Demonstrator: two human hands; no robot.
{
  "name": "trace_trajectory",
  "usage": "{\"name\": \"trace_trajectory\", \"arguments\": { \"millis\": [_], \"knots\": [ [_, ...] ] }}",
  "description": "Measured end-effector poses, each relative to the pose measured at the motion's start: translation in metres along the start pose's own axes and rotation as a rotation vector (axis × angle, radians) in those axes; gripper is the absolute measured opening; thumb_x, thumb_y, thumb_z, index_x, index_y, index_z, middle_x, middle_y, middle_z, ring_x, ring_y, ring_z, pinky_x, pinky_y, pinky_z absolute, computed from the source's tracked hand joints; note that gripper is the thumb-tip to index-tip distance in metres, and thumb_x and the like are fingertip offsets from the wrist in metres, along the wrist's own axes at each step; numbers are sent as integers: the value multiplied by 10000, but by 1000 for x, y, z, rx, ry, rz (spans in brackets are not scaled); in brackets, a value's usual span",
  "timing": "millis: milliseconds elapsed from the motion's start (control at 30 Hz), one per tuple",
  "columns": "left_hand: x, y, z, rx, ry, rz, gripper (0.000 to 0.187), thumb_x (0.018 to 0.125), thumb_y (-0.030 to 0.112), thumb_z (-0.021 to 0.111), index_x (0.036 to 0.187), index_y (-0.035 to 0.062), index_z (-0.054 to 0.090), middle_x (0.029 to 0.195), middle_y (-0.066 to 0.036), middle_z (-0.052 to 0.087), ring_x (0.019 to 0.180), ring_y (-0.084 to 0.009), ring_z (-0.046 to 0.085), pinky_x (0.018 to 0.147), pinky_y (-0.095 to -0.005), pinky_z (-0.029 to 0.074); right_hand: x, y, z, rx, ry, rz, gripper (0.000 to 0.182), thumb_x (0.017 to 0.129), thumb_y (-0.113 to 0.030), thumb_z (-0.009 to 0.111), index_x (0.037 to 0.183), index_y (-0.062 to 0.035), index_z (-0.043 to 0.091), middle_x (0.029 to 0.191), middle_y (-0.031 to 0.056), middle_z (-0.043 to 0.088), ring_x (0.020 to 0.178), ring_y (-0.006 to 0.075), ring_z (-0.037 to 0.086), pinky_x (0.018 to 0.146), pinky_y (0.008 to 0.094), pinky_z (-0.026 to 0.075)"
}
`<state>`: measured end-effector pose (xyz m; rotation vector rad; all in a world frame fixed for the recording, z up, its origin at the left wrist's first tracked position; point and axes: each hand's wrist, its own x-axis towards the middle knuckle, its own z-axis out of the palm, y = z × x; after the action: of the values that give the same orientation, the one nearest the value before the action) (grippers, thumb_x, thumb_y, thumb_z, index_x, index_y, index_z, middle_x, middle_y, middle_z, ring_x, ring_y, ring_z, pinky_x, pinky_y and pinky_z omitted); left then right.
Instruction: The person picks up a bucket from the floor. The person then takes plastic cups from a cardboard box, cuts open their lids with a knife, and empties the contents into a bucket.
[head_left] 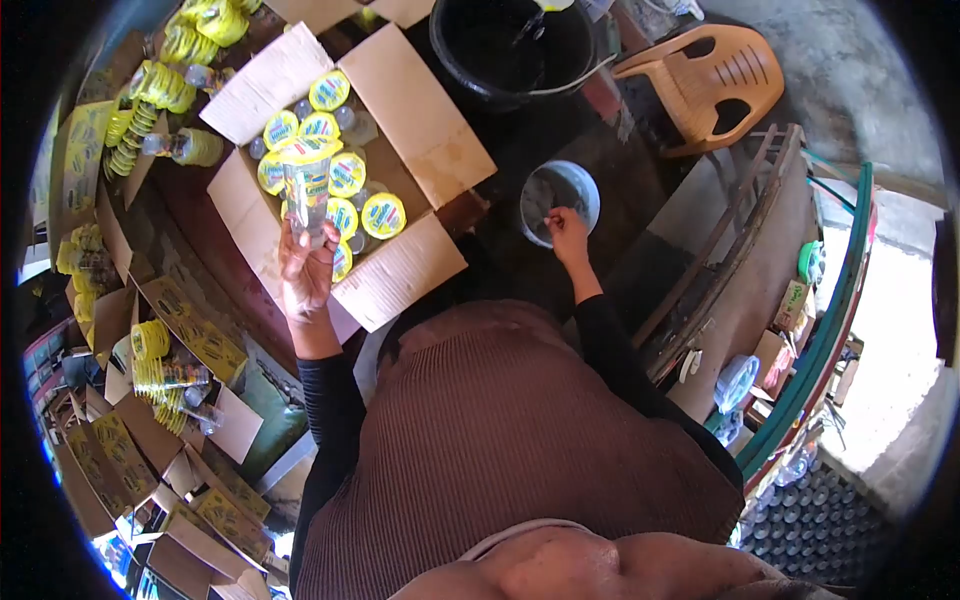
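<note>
My left hand is wrapped round the lower part of a clear plastic drink cup with a yellow printed lid. It holds the cup upright over an open cardboard box. Inside the box stand several similar lidded cups, their yellow tops facing up. My right hand hangs over the near part of a pale bucket, with its fingers curled together. What those fingers hold, if anything, is too small to make out.
A large black bucket with a handle stands at the back, left of an orange plastic chair. Stacked yellow lidded cups and cardboard boxes crowd the left side. A wooden railing runs along the right.
</note>
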<state>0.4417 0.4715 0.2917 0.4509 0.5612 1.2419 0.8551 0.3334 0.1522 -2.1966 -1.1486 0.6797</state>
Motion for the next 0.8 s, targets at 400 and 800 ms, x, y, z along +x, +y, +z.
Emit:
{"name": "trace_trajectory", "arguments": {
  "millis": [400, 800],
  "knots": [
    [-6, -3, 36, 203, 27, -6, 709, 742, -18, 730, 1358, 25, 383, 1257, -108, 544, 1135, -245, 558, 997, -400, 444, 50, -21, 24, -402, 61, -421, 137, 790, -67, 584, 895, -47, 670, 929, 177, 598, 890, 385, 584, 787, 461, 472],
    [21, -33, 61, 675, -33, 11, 312, 706, -41, 717, 991, 19, 608, 978, -66, 634, 963, -167, 600, 819, -314, 494, 58, -113, -51, 45, -151, -378, 123, 819, -107, 666, 924, -44, 667, 891, 98, 573, 873, 292, 566, 746, 378, 465]
  ]
}}
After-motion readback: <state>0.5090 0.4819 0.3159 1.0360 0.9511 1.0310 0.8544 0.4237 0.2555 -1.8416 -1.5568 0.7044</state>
